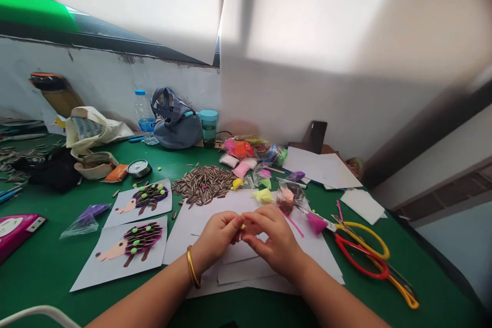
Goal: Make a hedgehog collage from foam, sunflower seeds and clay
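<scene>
My left hand (219, 233) is closed in a pinch above the white paper (184, 246), with a small yellow clay piece (243, 226) at its thumb tip. Facing it, my right hand (274, 238) is curved, its thumb and fingers apart and the fingertips close by the piece. Whether they touch it I cannot tell. Left of my hands lie two hedgehog pictures (111, 261) with dark bristles and green dots. Behind the paper sits a heap of striped sunflower seeds (203, 184). Yellow clay (263, 195) and brown clay (288, 206) lie just beyond my hands.
Scissors with red and yellow handles (361, 256) lie at the right. Bagged coloured clay (242, 149), a teal-lidded cup (208, 128), a blue-grey bag (177, 125) and a water bottle (144, 115) line the back. A round tin (139, 168) and purple clay packet (86, 219) are leftward.
</scene>
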Demonstrator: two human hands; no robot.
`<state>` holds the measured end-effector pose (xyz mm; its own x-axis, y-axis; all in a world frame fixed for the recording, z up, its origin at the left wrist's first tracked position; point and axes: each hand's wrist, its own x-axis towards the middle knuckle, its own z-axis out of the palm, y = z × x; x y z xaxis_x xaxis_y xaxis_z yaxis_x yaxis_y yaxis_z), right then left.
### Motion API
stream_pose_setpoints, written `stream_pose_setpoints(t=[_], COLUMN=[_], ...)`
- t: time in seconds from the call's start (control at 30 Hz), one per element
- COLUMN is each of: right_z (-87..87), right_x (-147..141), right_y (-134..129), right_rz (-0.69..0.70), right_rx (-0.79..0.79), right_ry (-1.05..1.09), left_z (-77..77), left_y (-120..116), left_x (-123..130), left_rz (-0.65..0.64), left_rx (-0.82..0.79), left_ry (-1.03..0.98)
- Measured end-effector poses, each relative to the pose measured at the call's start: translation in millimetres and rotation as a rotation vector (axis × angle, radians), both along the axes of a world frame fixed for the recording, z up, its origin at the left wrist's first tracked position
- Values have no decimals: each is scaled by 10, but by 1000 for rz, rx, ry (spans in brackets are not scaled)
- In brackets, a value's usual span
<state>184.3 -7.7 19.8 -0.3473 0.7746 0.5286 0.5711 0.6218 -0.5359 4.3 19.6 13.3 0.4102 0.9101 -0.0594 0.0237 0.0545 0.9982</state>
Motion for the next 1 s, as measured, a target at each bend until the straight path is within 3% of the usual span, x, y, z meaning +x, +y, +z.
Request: stream_pose_setpoints(t=[0.3, 0.43, 0.53, 0.67, 0.87, 1.0], right_z=[10, -75, -162, -217, -197, -178], right_x=[43, 207, 307, 343, 295, 218], right_y=[-4, 135, 258, 317, 248, 175], right_rz=[9, -131, -219, -246, -174, -84], right_rx=[-25, -63, -146, -207, -213, -236], right_ry=[-1, -5, 41, 77, 29, 32], left_z=[-12, 16, -7, -93, -102, -13], left_y=[-24, 33, 52, 37, 89, 74], left_x=[-2, -95, -153, -164, -187, -168], left_rz=[-7, 101, -1, -198, -230, -79], left_rx=[111, 402, 631, 683, 700, 826], left_ry=[117, 394, 623, 800, 840, 731])
